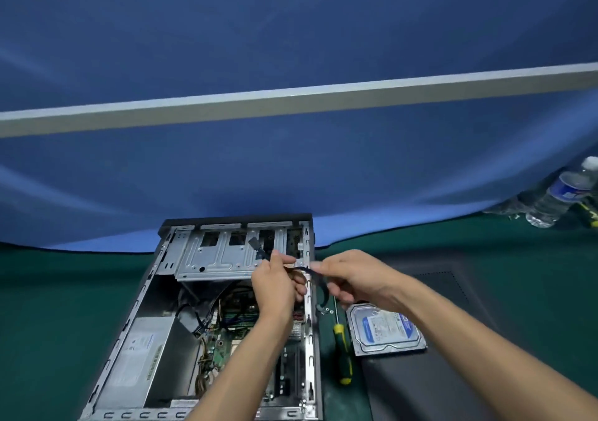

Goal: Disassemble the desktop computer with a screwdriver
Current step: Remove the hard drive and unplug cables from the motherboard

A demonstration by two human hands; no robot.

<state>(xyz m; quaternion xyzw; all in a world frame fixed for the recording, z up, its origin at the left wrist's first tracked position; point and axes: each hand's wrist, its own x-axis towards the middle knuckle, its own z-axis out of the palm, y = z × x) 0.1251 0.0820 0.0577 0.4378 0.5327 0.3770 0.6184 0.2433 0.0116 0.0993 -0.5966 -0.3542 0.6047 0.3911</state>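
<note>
Black cable pinched by fingers of left hand and right hand over open computer case at 6 o'clock. Risk, my read: yanking could strain its connector or snag case edge; screwdriver idle on table at 5 o'clock.

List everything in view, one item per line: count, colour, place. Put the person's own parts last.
computer case: one, grey metal with black trim, open, lying on the mat at centre-left
drive cage: one, silver, at the far end of the case
power supply: one, grey, in the case's near-left part
motherboard: one, green, inside the case
cable: one, black, held between both hands over the case's right edge
screwdriver: one, green and yellow handle, on the mat right of the case
hard drive: one, silver with blue-white label, right of the screwdriver
side panel: one, black, under the hard drive
water bottle: one, clear with blue label, far right
table mat: one, green
partition: one, blue, behind
left hand: one, pinches the cable
right hand: one, pinches the cable
</note>
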